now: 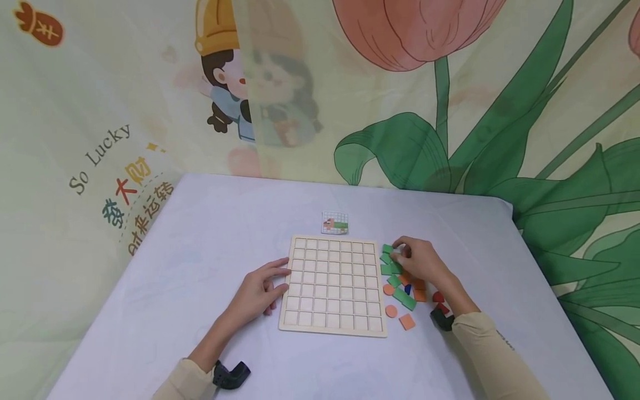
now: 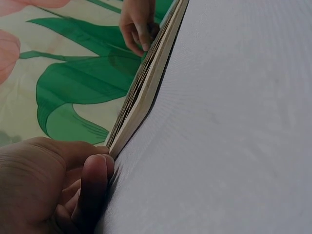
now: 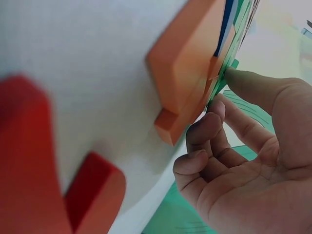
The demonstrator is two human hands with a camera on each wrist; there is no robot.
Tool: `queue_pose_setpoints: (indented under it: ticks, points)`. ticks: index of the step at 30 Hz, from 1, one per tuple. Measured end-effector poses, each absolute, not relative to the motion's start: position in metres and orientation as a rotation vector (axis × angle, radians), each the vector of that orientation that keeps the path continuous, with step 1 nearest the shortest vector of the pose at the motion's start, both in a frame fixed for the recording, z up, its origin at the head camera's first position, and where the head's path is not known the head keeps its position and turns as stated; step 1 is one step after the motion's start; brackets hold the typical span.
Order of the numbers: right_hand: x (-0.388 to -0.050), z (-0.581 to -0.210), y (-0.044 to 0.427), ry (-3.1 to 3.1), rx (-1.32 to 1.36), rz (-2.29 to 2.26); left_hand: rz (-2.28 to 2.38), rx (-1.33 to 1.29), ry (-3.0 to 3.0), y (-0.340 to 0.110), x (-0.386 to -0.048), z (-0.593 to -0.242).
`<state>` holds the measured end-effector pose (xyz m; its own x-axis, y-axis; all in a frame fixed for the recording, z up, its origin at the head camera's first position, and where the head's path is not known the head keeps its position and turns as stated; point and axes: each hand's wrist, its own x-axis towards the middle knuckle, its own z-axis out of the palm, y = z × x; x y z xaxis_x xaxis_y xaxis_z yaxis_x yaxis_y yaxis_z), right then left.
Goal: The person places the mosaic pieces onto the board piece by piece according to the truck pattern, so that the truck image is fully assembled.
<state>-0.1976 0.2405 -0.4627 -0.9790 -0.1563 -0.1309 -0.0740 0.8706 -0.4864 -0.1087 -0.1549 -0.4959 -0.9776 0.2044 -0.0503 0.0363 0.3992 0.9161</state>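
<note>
A square wooden grid board (image 1: 334,284) lies on the table. My left hand (image 1: 258,291) touches its left edge with fingertips and thumb; the left wrist view shows the thumb and a finger against the board's rim (image 2: 146,105). To the board's right, my right hand (image 1: 419,260) is over a group of green tiles (image 1: 387,269). In the right wrist view its thumb and a curled finger close about a green tile (image 3: 220,87), mostly hidden by the fingers. Orange tiles (image 3: 187,58) lie close by the hand, with a blue piece (image 1: 408,289) among them.
Behind the board lies a small picture card (image 1: 335,223) with a gridded design. Orange discs (image 1: 391,311), an orange square (image 1: 407,321) and red pieces (image 1: 438,297) lie near the right forearm. A printed cloth (image 1: 300,100) hangs behind the white-covered table (image 1: 230,222).
</note>
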Motion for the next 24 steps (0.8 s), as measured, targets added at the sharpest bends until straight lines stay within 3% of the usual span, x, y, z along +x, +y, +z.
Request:
queue_pose_setpoints:
  ticks: [24]
  points:
    - [-0.18,-0.457,0.236,2.969,-0.301,-0.744,1.633,0.218,2.474,-0.155,-0.109,-0.494]
